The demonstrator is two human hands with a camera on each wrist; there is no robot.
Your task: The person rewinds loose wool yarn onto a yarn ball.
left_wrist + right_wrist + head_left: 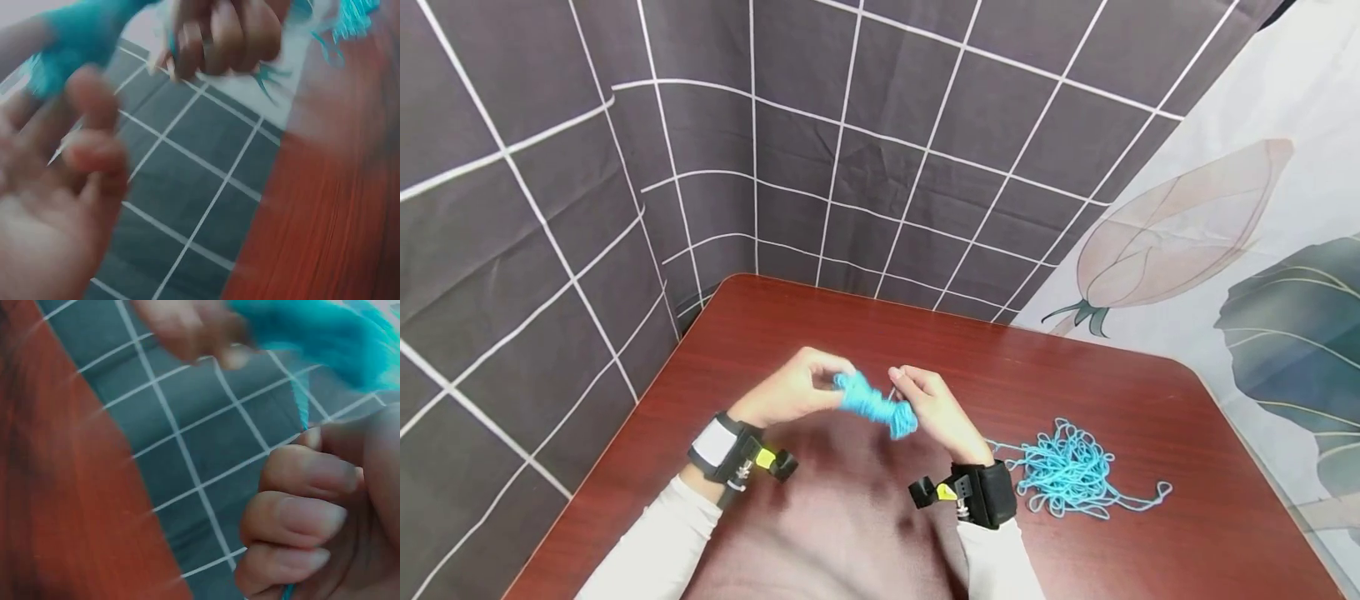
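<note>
A bundle of wound blue yarn (871, 402) hangs above the table, slanting down to the right and narrower in its middle. My left hand (793, 387) grips its left end between thumb and fingers. My right hand (936, 408) is just right of the bundle and pinches the yarn strand, which in the right wrist view runs from thumb and forefinger up to the bundle (312, 334). Below the curled fingers (294, 515) a bit of the strand shows again. In the left wrist view the bundle (81, 37) is blurred.
A loose, tangled pile of blue yarn (1067, 471) lies on the reddish-brown table (1157, 417), right of my right wrist. One strand runs from it toward the right hand. A grey gridded cloth (895, 100) hangs behind the table, a flower-patterned one (1165, 233) at the right.
</note>
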